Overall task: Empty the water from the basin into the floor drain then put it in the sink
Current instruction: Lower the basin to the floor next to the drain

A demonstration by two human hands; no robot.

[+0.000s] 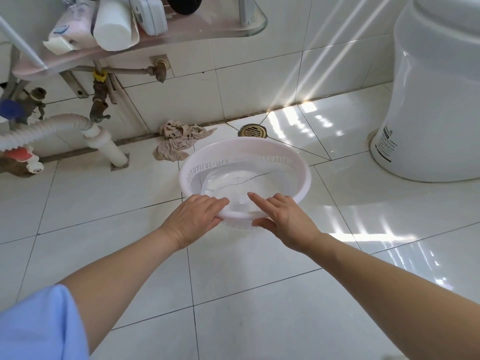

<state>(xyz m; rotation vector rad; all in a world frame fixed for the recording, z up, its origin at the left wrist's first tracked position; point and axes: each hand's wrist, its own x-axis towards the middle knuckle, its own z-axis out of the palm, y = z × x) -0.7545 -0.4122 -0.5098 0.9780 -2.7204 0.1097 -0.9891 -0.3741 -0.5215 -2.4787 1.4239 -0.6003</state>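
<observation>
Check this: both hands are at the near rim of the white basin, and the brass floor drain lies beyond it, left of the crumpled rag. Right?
Not quite. In the head view the floor drain lies right of the rag, not left. The left hand and right hand are at the near rim of the basin.
</observation>
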